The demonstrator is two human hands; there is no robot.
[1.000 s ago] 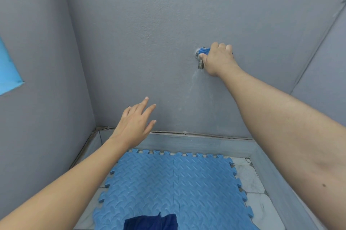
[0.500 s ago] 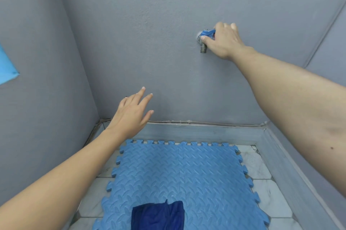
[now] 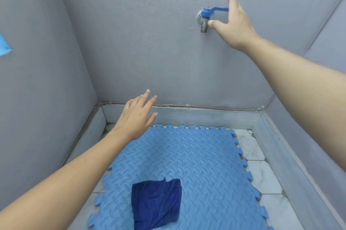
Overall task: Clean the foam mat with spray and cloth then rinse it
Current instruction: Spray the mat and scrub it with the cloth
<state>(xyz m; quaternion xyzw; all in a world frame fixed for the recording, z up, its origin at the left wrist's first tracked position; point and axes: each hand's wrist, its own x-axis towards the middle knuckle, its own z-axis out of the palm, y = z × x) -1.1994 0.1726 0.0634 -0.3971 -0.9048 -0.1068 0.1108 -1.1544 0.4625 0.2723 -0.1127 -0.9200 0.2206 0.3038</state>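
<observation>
A blue interlocking foam mat (image 3: 204,166) lies flat on the tiled floor below me. A dark blue cloth (image 3: 156,202) sits crumpled on its near part. On the grey back wall is a metal tap with a blue lever handle (image 3: 207,15); no water runs from it. My right hand (image 3: 234,21) hovers just right of the tap with fingers spread, thumb close to the spout, the lever's end behind the palm. My left hand (image 3: 137,115) floats open above the mat's far left corner, holding nothing. No spray bottle is in view.
Grey walls close in on the left, back and right. A low grey curb (image 3: 206,115) runs along the wall foot. White marble tiles (image 3: 262,171) show right of the mat. A light blue object (image 3: 4,46) is at the left edge.
My right hand let go of the tap's blue lever and opened beside it. The view tilted down, showing more of the mat and cloth. My left hand stayed open.
</observation>
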